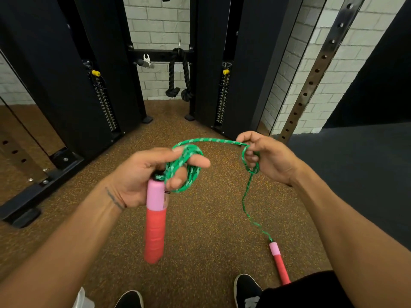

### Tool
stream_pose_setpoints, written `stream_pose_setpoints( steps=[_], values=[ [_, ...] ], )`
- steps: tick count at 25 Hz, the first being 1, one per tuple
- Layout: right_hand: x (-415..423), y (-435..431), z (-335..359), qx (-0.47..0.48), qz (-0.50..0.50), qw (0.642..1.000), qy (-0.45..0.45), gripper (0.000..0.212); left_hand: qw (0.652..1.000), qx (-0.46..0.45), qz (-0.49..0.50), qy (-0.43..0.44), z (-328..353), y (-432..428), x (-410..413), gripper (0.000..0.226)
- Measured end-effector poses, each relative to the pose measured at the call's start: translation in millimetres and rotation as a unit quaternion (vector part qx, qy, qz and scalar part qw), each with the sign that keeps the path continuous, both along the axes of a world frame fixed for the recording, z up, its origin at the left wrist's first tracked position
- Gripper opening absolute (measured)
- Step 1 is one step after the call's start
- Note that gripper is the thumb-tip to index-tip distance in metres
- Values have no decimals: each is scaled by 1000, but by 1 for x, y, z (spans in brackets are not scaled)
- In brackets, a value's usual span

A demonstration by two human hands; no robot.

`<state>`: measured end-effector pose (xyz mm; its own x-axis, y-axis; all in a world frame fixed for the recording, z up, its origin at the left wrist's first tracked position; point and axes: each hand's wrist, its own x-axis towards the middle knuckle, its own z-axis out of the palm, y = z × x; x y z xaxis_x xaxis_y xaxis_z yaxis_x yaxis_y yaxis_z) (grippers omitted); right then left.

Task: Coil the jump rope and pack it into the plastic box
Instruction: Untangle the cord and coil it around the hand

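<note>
Rope point(189, 167) coiled around left fingers point(198, 162)

bare forearms, no sleeves; dark tattoo point(114, 199) on left wrist; black shorts point(311, 290); black shoes point(245, 287).

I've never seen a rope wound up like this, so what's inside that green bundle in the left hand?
The left hand's fingers pass through the green coil, with one pink handle hanging below. How many loops are wound cannot be counted; they overlap.
</note>
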<state>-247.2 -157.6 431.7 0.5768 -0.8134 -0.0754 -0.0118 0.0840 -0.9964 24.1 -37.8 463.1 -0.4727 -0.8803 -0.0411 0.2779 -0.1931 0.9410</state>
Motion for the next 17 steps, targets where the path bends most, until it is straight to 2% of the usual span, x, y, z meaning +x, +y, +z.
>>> stream_pose_setpoints(
  steps=[1, 3, 5, 7, 8, 10, 11, 12, 13, 15, 16, 17],
  values=[
    [-4, -2, -3, -20, 13, 999, 33, 19, 999, -7, 15, 30, 2, 0, 0, 44],
    [-10, -5, -14, -71, 58, 982, 164, 10, 995, -21, 77, 65, 8, -2, 5, 42],
    [-19, -7, -31, -71, 61, 963, 253, 24, 988, -35, 136, 62, 13, -5, 12, 45],
    [-31, -14, -51, -58, 29, 943, 325, 30, 982, -43, 176, 48, 15, -7, 21, 43],
    [-41, -21, -66, -72, 29, 909, 409, 31, 980, -43, 190, 39, 15, -7, 24, 43],
    [-53, -27, -85, -106, 98, 766, 627, 29, 978, -38, 206, 10, 16, -6, 24, 43],
    [-52, -25, -90, -110, 137, 703, 689, 31, 979, -32, 201, -8, 15, -6, 21, 43],
    [-43, -21, -87, -119, 171, 671, 711, 35, 982, -24, 187, -28, 15, -5, 17, 43],
    [-30, -14, -76, -104, 178, 706, 677, 42, 985, -15, 168, -47, 14, -5, 13, 42],
    [2, -4, -52, -79, 130, 869, 470, 60, 989, -4, 124, -81, 10, -6, 4, 41],
    [20, 5, -36, -71, 120, 927, 348, 67, 990, -3, 99, -96, 8, -6, -1, 41],
    [37, 18, -23, -60, 133, 958, 247, 70, 991, -5, 75, -109, 6, -6, -8, 41]
  ],
)
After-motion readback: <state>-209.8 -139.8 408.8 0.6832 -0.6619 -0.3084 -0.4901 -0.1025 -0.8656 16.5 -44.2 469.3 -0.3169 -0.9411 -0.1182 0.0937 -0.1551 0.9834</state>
